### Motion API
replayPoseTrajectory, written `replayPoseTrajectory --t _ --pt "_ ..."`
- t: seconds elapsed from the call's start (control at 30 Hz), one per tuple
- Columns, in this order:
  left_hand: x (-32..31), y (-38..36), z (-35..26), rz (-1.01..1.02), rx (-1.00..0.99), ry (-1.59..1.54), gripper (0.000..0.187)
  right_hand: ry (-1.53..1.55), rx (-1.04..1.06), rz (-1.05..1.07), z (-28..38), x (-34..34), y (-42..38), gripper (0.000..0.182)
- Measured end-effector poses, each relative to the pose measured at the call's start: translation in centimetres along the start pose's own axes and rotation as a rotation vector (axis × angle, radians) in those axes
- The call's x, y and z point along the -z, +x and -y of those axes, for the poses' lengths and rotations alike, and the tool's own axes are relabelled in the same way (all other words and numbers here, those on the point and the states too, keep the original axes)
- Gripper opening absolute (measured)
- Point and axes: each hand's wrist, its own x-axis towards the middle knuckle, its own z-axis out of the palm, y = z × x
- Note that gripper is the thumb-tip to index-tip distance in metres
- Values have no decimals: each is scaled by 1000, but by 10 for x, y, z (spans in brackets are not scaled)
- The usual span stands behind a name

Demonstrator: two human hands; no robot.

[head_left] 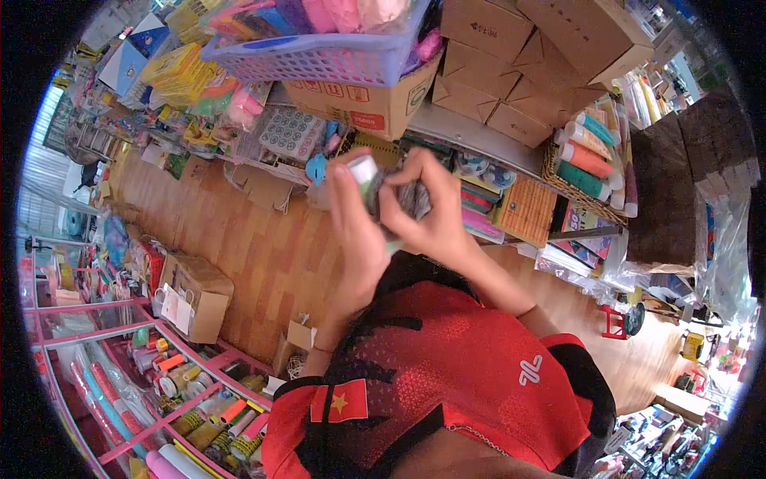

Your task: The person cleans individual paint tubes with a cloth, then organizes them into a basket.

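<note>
Two hands, one lavender basket and one flag show.

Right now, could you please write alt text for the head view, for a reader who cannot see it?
A person's left hand and right hand hold a white-ended item and gray material, too blurred to identify, in front of a red-and-black shirt. Around them are a purple basket, boxes, a pink rack and a wooden floor.

From my remote seat I see a purple basket sitting on a printed cardboard box. Right of the basket I make out stacked brown cartons and, farther right and lower, colourful rolls in a wicker tray. Below the basket, leftward, I have wooden floor and a pink-framed rack
</note>
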Motion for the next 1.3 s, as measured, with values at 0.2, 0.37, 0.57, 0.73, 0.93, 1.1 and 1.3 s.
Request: replayPoseTrajectory --t 0.2,0.37,0.57,0.73,0.93,1.1,1.3 --pt "10 20 -5 -68 -101 287 41 -25 -50 191 -11 -4 -9 18" --pt "-3 -1 5 18 42 175 42 -49 -49 -36 -3 -2 17 19" --pt "17 34 -17 -53 -27 61 42 -15 -42 174 -16 -14 -10 20" --pt "10 35 -2 8 -221 139 37 180 -189 -23 -19 -7 10 13" --pt "-1 31 0 46 -268 236 34 166 -290 -38 -12 -13 17 13" --pt "7 40 -13 60 118 109 40 153 -175 1 -19 -13 -8 17" --pt "-8 23 10 134 -335 362 42 42 -189 -152 -13 -4 24 18"
